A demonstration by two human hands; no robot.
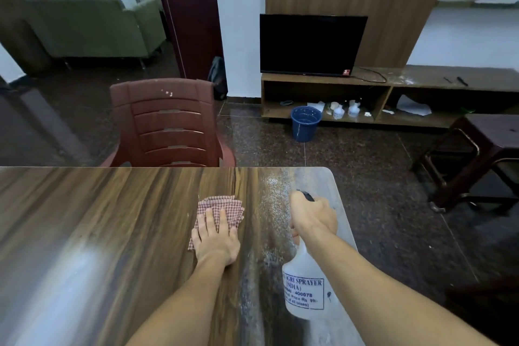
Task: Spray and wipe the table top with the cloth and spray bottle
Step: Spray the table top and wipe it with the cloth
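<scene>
A wood-grain table top [112,219] fills the lower left of the head view. My left hand [216,236] lies flat with straight fingers on a red-and-white checked cloth [227,206] near the table's middle. My right hand [313,216] grips the black trigger head of a translucent spray bottle [304,286] with a printed label, held above the table's right end, nozzle pointing away from me. A band of fine spray droplets [269,205] wets the table between the cloth and the bottle.
A maroon plastic chair [168,123] stands against the table's far edge. Beyond it on the dark floor are a blue bucket [305,123], a low TV shelf [393,98] with a screen, and a dark stool [477,157] to the right.
</scene>
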